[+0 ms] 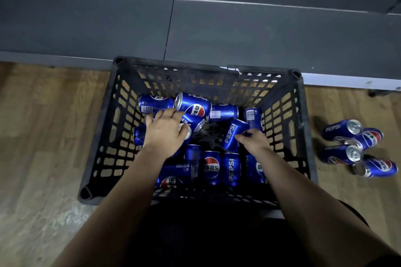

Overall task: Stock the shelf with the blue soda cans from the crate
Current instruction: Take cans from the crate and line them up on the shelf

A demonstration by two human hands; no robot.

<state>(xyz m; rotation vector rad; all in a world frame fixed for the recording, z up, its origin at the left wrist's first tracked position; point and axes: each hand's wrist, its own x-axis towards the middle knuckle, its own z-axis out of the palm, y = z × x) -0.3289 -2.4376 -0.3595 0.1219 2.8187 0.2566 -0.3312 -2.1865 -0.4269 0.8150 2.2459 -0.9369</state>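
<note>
One wide grey shelf runs across the top of the view, bare where it shows. No can stands on it yet, so I judge the stocking has hardly begun. Close against its base, on the wooden floor, sits the black crate, probably so that each can travels only a short way. Inside it the blue soda cans lie on their sides in disorder. Four more cans are on the floor to the right, apart from the crate.

Both hands reach down into the crate. The right hand grasps a tilted can at its lower end, fingers curled on it — ready for lifting, I think. The left hand lies over another can near the left wall, fingers bent down — whether it really holds it, I cannot tell.
</note>
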